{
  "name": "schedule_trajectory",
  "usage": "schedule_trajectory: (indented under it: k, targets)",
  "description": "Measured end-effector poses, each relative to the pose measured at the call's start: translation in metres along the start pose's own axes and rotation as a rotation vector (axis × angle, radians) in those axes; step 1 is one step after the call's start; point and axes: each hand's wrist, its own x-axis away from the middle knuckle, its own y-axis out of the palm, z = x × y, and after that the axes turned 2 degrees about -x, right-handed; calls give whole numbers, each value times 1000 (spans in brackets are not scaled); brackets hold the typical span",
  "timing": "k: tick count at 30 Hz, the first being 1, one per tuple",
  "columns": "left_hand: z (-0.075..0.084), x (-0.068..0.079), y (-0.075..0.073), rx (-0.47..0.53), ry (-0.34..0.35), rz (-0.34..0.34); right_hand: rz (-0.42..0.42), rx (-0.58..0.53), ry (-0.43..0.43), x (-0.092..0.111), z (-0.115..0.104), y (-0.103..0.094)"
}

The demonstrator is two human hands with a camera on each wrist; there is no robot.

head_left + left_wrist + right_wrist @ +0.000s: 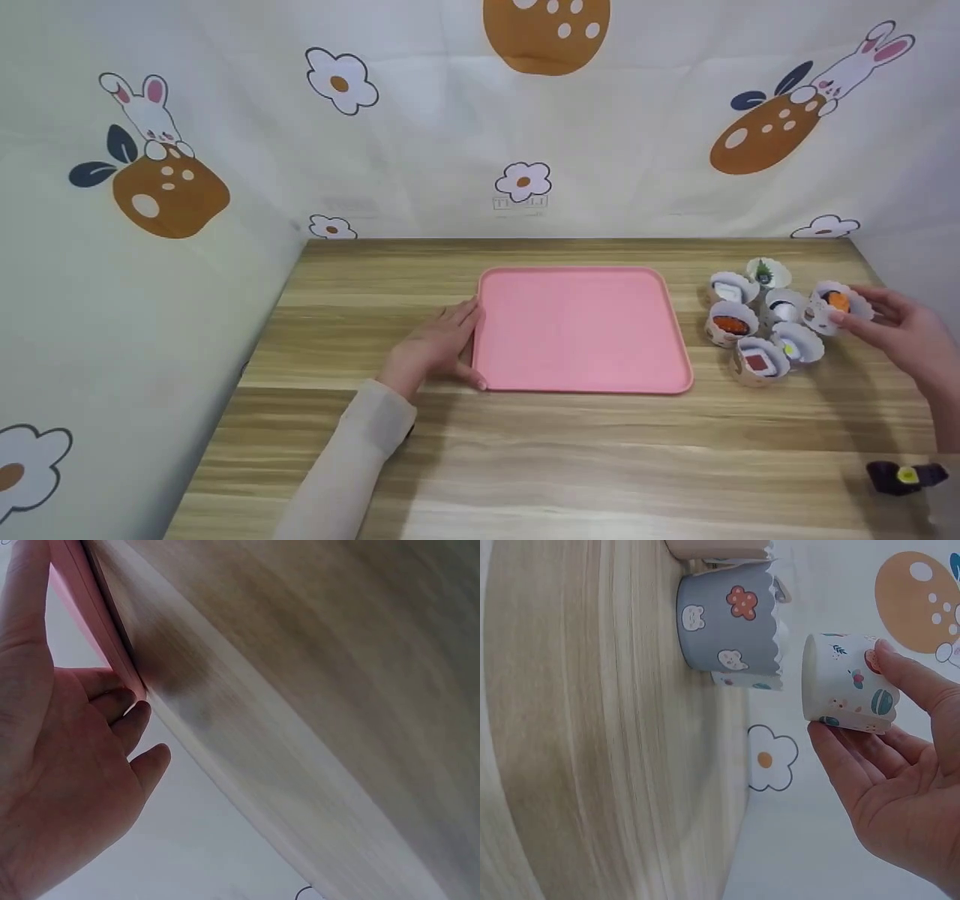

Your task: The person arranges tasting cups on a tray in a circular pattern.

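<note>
My right hand [904,334] pinches a small white paper baking cup [847,682] between thumb and fingers, clear of the table in the right wrist view. The cup has a scalloped rim, a printed pattern and an orange-topped piece [838,301] inside. My left hand [439,341] rests along the left edge of a pink rectangular tray [577,330], thumb at its front left corner and fingers farther back. In the left wrist view the fingertips [154,757] lie close by the tray's rim. The tray lies flat with nothing on it.
Several more paper cups stand clustered right of the tray, among them one with a red filling [730,325], one with a dark red square [759,363] and one with a green piece [764,272]. A printed cloth [420,150] hangs behind the wooden table [600,465].
</note>
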Motion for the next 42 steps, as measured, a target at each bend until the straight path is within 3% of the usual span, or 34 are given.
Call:
schedule_trajectory:
  k: [7,15,23,30,42]
  targets:
    - [0,0,0,7,-2,-1,-9,-7,-68,3,-10,5]
    - [-1,0,-2,26,-6,11,-40,44,-68,3,-24,8]
    - [0,0,-4,34,-7,11,-74,3,-111,4,-35,14]
    - [0,-1,-5,-39,19,8,-69,-71,-154,6,-42,19]
    - [0,0,-1,-25,7,2,-128,-138,-173,2,-60,30]
